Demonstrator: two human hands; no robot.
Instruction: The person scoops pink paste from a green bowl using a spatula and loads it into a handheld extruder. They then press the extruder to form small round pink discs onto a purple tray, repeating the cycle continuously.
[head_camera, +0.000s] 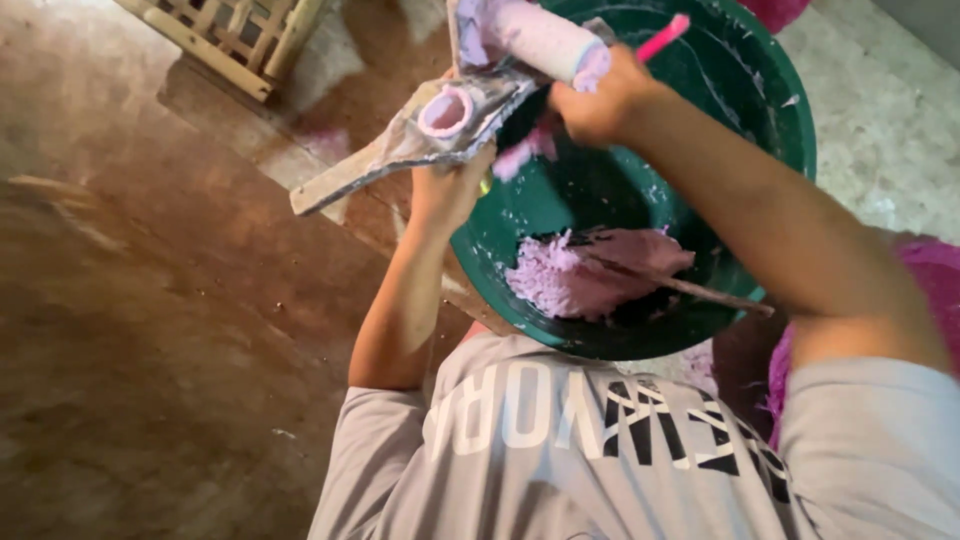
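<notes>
Overhead, two hands, one green basin (770, 110), two moulds.

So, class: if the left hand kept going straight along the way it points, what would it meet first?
The left hand points up at the paint-smeared board it grips, so the board comes first; depth beyond is unclear.

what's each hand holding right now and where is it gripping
Left hand grips a paste-smeared board from underneath, near its middle. Right hand holds a pink-handled tool by its handle, over the green basin.
</notes>
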